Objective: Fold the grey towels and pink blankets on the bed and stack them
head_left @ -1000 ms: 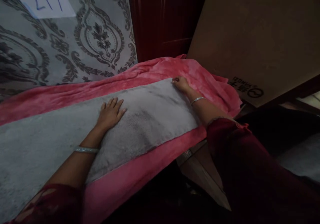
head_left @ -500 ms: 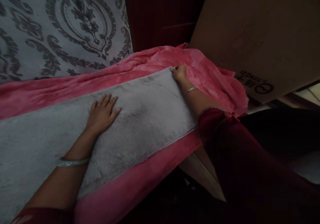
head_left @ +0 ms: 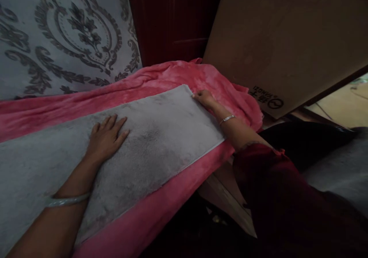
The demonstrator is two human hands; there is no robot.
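Observation:
A long grey plush cloth (head_left: 161, 135) lies flat over a pink blanket (head_left: 172, 74), which shows along both long sides and past the far right end. My left hand (head_left: 105, 139) rests palm down on the grey cloth, its fingers spread. At the cloth's right end, my right hand (head_left: 204, 97) pinches the short edge a little below the far corner. Its fingers are closed and the thumb lies at the edge.
Patterned grey-and-white wallpaper (head_left: 86, 28) rises behind the blanket, beside a dark red door or panel (head_left: 178, 16). A large cardboard box (head_left: 281, 39) leans at the right. Below the near edge shows a wooden board (head_left: 227, 196); a dark rounded object (head_left: 304, 139) stands near my right arm.
The camera view has shifted, so the scene sits further left. My right hand has moved from the far corner a short way down the cloth's end edge. My left hand stays flat.

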